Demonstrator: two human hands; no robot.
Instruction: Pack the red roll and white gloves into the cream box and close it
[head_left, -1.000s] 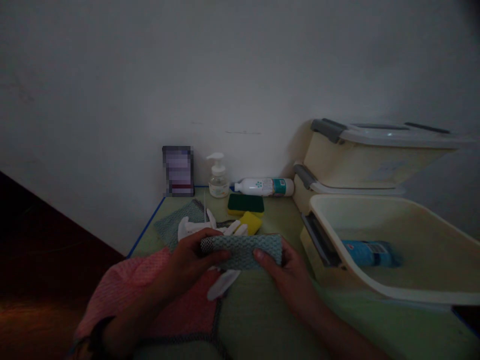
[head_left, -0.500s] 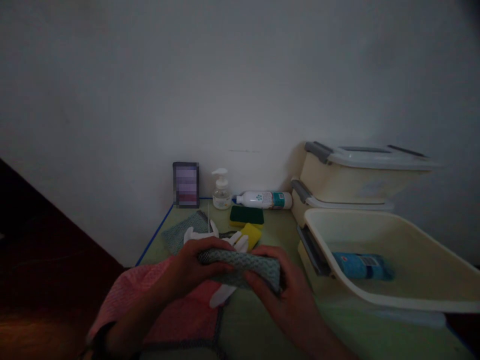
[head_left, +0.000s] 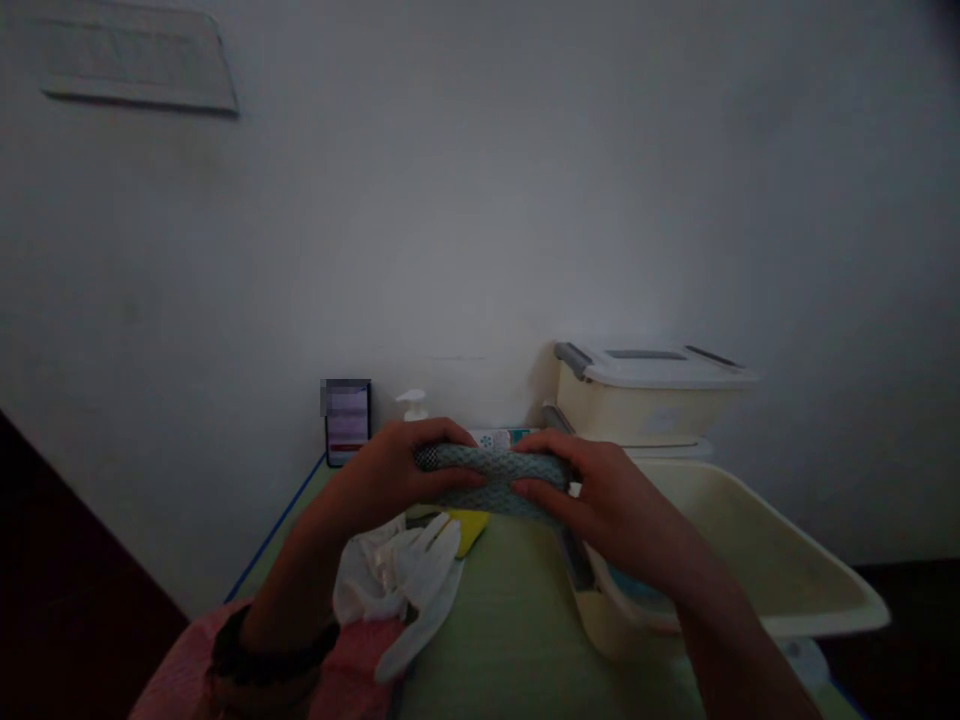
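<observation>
A folded blue-grey cleaning cloth [head_left: 499, 475] with a dark-edged end is held up between both hands, above the table. My left hand [head_left: 401, 465] pinches its left end, thumb below and fingers on top. Its right end is gripped by my right hand [head_left: 592, 480] in the same way. Beneath my left hand lie white gloves [head_left: 412, 580], partly on a pink cloth [head_left: 360, 665]. A yellow sponge [head_left: 471, 530] shows just behind the gloves. Hidden largely by the hands are a white bottle [head_left: 495, 438] and a pump bottle [head_left: 412, 405].
An open cream bin [head_left: 810, 560] stands at the right, a blue item [head_left: 634, 585] inside it partly hidden by my right arm. Behind it is a lidded cream box [head_left: 637, 405]. A phone [head_left: 349, 425] leans on the wall at the table's [head_left: 502, 620] back left.
Both hands have lifted the folded cloth toward the wall, and it now looks more rolled. The view has tilted up, bringing a panel on the wall into sight.
</observation>
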